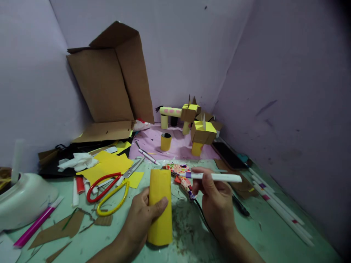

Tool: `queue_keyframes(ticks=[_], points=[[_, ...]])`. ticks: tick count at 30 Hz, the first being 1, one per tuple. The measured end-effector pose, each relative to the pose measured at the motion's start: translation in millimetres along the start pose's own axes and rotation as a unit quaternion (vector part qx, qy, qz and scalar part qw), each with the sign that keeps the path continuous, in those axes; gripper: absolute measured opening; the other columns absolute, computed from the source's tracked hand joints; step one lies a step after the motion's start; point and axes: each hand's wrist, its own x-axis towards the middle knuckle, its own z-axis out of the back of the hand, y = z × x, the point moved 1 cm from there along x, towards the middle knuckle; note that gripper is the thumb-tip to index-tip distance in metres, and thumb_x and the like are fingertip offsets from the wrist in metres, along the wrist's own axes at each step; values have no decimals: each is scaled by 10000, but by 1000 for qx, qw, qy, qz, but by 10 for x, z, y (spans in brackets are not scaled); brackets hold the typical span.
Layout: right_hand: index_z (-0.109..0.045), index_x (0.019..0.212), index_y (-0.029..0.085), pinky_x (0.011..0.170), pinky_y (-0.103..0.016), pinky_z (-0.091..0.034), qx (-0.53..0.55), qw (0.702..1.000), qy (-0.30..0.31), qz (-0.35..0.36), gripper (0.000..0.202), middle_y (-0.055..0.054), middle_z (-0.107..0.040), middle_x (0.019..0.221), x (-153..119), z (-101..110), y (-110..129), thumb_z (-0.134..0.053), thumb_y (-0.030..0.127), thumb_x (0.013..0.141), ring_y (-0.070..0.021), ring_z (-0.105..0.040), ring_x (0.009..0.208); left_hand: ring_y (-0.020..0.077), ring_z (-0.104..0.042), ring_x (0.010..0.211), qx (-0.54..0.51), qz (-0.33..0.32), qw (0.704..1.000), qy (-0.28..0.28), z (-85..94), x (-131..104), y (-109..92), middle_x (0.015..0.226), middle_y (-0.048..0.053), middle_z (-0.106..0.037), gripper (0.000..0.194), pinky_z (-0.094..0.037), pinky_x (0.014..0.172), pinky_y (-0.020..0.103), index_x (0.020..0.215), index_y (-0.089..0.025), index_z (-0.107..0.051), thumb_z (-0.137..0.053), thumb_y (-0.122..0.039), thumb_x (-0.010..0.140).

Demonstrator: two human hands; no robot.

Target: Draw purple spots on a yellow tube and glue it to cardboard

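Note:
My left hand (146,213) is wrapped round the lower part of a yellow paper tube (159,190), its thumb across the front. The tube stands roughly upright above the green table. To its right, my right hand (215,199) pinches a white marker (222,177) with a purple band, held nearly level and apart from the tube. Behind the marker lies a glue gun (178,169) covered in patterned material, with a black cord. Scissors (113,188) with red and yellow handles lie open left of the tube.
Yellow sheets (109,165), cardboard scraps (60,228) and a magenta marker (37,223) lie left. Behind stand a large cardboard piece (106,84), a short yellow tube (166,142) and yellow-topped cardboard figures (203,133). At right are a phone (229,155) and white sticks (282,210).

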Motion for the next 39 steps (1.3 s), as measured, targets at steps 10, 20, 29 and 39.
queue_keyframes(ticks=[10,20,29,39], points=[[-686,877,205,513,-236,-442,-99,990,75,73,121,15,-639,618,-111,-40,-131,-605,294,883,-119,-579,557,183,-592,668,10,1,1000,27,27,63,12,748,27,-650,435,-473,607,292,908,-145,-601,-814,-329,576],[-605,857,219,549,-264,-442,-168,972,85,142,103,35,-567,638,-65,-34,-302,-541,260,926,-121,-545,564,162,-586,672,49,-14,998,31,44,79,34,797,36,-669,455,-474,597,269,983,-134,-617,-799,-343,623],[-602,841,209,508,-233,-420,-204,965,91,141,119,43,-567,608,-44,-66,-254,-532,260,923,-101,-526,519,167,-596,655,57,-16,998,31,54,91,40,785,41,-675,462,-480,582,272,983,-132,-618,-801,-351,620],[-622,866,216,520,-236,-434,-196,964,96,151,98,37,-581,641,-22,-95,-267,-540,236,914,-103,-540,545,155,-577,632,78,-23,996,21,56,84,34,769,32,-667,441,-472,562,260,973,-132,-619,-789,-343,625]])
